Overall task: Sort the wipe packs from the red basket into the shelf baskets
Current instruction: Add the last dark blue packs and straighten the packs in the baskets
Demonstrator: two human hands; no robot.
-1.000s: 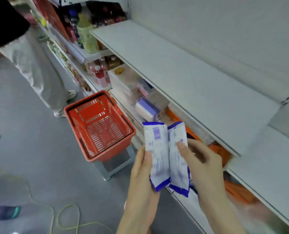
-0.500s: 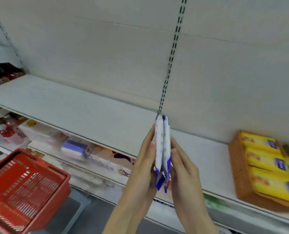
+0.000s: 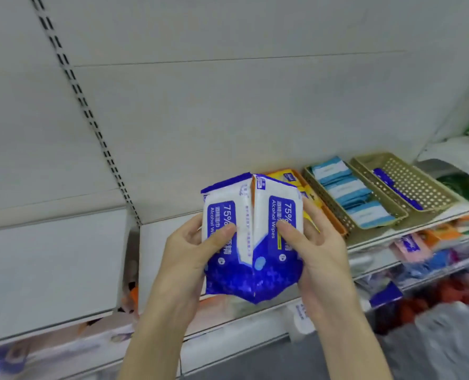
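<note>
**A:** Head view. Where are the task items?

**B:** Two blue-and-white plastic alcohol wipe packs are held upright, side by side, with their inner long edges touching. They are in front of the orange plastic basket [image 3: 333,220] and cover its left part from view.

**A:** And the hands?

**B:** The left hand [image 3: 189,259] grasps the left pack [image 3: 222,215], thumb across the printed label. The right hand [image 3: 318,256] grasps the right pack [image 3: 275,215] the same way. Both sets of fingers wrap behind the packs.

**A:** What is in and around the orange plastic basket?

**B:** It holds flat yellow packs [image 3: 282,175]. Just right of it is the first olive perforated plastic basket [image 3: 334,207], filled with light-blue-and-white packs [image 3: 345,190]. Further right of the orange plastic basket is the second olive perforated plastic basket [image 3: 419,185], which holds a dark blue pack [image 3: 392,185]. All three baskets sit on the white shelf board [image 3: 159,242], which extends left of the orange plastic basket.
</note>
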